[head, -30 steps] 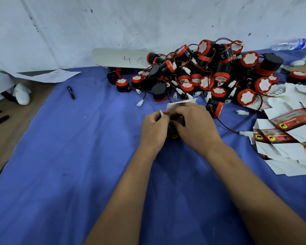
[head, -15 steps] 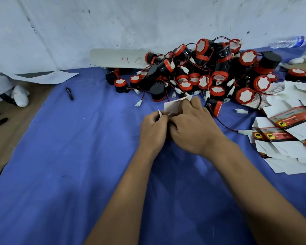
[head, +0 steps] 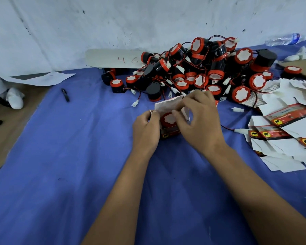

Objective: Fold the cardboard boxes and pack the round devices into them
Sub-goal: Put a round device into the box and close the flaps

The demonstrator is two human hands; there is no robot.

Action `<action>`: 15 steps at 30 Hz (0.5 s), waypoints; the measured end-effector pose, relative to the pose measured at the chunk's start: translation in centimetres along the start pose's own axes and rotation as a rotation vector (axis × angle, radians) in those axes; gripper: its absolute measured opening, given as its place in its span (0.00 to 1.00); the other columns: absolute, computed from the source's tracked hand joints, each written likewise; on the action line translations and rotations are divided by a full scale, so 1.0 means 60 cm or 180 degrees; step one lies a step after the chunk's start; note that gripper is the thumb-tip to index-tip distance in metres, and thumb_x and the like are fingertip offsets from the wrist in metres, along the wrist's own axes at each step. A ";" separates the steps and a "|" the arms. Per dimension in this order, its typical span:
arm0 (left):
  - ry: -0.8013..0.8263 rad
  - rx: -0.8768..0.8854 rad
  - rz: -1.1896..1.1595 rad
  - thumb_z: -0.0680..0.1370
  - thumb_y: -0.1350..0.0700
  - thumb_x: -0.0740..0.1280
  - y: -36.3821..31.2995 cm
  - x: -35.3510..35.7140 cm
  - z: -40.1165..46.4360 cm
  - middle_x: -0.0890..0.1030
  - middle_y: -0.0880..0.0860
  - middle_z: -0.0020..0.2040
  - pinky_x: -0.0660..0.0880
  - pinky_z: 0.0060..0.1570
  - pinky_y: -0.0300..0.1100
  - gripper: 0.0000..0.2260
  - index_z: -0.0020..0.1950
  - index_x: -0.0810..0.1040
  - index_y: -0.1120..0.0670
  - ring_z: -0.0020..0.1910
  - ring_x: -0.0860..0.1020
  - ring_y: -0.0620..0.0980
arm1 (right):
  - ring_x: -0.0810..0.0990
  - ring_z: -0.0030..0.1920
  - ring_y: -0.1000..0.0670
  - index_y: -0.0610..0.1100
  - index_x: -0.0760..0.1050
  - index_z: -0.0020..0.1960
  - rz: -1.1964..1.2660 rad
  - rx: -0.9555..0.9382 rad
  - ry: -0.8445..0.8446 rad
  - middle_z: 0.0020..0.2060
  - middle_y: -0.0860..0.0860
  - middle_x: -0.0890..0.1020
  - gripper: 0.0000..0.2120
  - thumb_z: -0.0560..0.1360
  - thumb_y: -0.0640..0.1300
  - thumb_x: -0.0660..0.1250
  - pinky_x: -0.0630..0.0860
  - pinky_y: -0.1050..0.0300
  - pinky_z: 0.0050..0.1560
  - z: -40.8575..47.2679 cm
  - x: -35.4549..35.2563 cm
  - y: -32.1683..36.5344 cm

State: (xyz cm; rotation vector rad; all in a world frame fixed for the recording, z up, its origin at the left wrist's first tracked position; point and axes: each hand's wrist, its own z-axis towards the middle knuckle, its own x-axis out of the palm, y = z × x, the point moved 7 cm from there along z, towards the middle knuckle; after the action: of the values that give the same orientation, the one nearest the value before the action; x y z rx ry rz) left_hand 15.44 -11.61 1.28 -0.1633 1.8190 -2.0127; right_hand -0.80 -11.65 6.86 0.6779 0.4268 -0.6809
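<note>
1. We had the box (head: 170, 132) standing on the blue cloth (head: 78, 156) between our two hands, its open mouth facing up and a device (head: 168, 119) seated inside, red-rimmed white face upward.
2. Our left hand (head: 146, 132) gripped the box's left wall, fingers curled round the top edge.
3. Our right hand (head: 200, 121) sat against the right side, thumb and forefinger pinching the white lid flap (head: 166, 105).
4. That flap stood up at the far edge of the mouth, beyond the device, so we judged the coming move to be folding it toward us and down over the device.
5. The right hand was the nearer to the flap; the left only steadied.
6. The pile (head: 210, 68) of loose devices lay just behind, the flat boxes (head: 281, 131) to the right.
</note>
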 end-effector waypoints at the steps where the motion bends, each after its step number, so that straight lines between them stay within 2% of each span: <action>1: -0.0012 0.0004 0.0021 0.80 0.49 0.60 0.001 -0.002 0.001 0.73 0.51 0.33 0.68 0.33 0.46 0.19 0.42 0.72 0.65 0.33 0.69 0.47 | 0.70 0.53 0.48 0.45 0.80 0.50 -0.0022 0.0121 -0.0155 0.48 0.50 0.77 0.05 0.75 0.44 0.72 0.66 0.65 0.54 0.001 -0.005 -0.009; 3: -0.0043 -0.0006 0.0038 0.83 0.50 0.61 0.004 -0.005 0.004 0.73 0.52 0.34 0.68 0.35 0.48 0.19 0.43 0.73 0.65 0.35 0.70 0.48 | 0.72 0.56 0.47 0.45 0.77 0.60 0.0107 0.0555 -0.0024 0.54 0.50 0.77 0.14 0.76 0.46 0.72 0.71 0.56 0.57 -0.002 0.004 -0.033; 5: -0.0033 0.0020 0.0033 0.84 0.50 0.62 0.004 -0.007 0.004 0.77 0.53 0.34 0.71 0.35 0.47 0.18 0.42 0.77 0.63 0.35 0.74 0.49 | 0.75 0.57 0.49 0.45 0.71 0.69 0.0395 0.1003 0.0438 0.60 0.51 0.77 0.24 0.76 0.48 0.74 0.75 0.54 0.57 -0.009 0.026 -0.051; 6: 0.0016 0.0050 0.0030 0.84 0.50 0.63 0.003 -0.006 0.004 0.81 0.53 0.36 0.74 0.36 0.45 0.16 0.43 0.80 0.59 0.37 0.77 0.47 | 0.77 0.55 0.53 0.45 0.69 0.71 0.0544 0.1133 0.0641 0.60 0.53 0.77 0.27 0.75 0.48 0.74 0.76 0.58 0.55 -0.014 0.037 -0.054; 8: 0.0116 0.0118 -0.0010 0.83 0.52 0.65 0.001 0.000 0.002 0.85 0.47 0.42 0.77 0.39 0.38 0.09 0.49 0.84 0.52 0.42 0.82 0.44 | 0.79 0.47 0.63 0.46 0.70 0.72 0.0873 0.1246 0.0799 0.53 0.63 0.78 0.27 0.76 0.45 0.74 0.74 0.72 0.46 -0.020 0.049 -0.056; 10: 0.0128 0.0248 0.0068 0.80 0.58 0.67 -0.003 0.003 -0.002 0.86 0.46 0.48 0.76 0.39 0.31 0.09 0.58 0.84 0.51 0.44 0.82 0.39 | 0.78 0.43 0.69 0.46 0.72 0.70 0.1119 0.1320 0.0785 0.49 0.65 0.77 0.24 0.76 0.42 0.73 0.71 0.76 0.41 -0.021 0.051 -0.060; 12: 0.0053 0.0345 0.0265 0.78 0.61 0.69 -0.008 0.006 -0.006 0.85 0.46 0.51 0.75 0.38 0.28 0.14 0.62 0.83 0.51 0.44 0.81 0.36 | 0.79 0.46 0.64 0.46 0.74 0.68 0.1206 0.1320 0.0781 0.51 0.58 0.80 0.21 0.76 0.41 0.73 0.74 0.72 0.43 -0.020 0.051 -0.059; 13: 0.0013 0.0362 0.0342 0.77 0.61 0.69 -0.010 0.008 -0.007 0.85 0.46 0.52 0.75 0.39 0.29 0.15 0.63 0.83 0.51 0.46 0.81 0.37 | 0.80 0.49 0.59 0.45 0.74 0.68 0.1151 0.1271 0.0772 0.54 0.54 0.80 0.20 0.76 0.41 0.72 0.75 0.68 0.47 -0.019 0.050 -0.055; 15: -0.0055 0.0339 0.0445 0.78 0.60 0.69 -0.009 0.008 -0.007 0.85 0.46 0.52 0.79 0.45 0.37 0.14 0.62 0.82 0.50 0.49 0.82 0.43 | 0.78 0.56 0.53 0.47 0.75 0.67 0.1054 0.1170 0.0818 0.57 0.50 0.79 0.19 0.77 0.46 0.72 0.76 0.59 0.54 -0.021 0.053 -0.049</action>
State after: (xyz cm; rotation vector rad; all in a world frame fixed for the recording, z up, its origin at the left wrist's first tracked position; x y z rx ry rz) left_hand 14.72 -11.38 1.66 -0.0213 1.6598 -1.9977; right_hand -0.80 -13.86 2.92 1.1636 0.4157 -0.3582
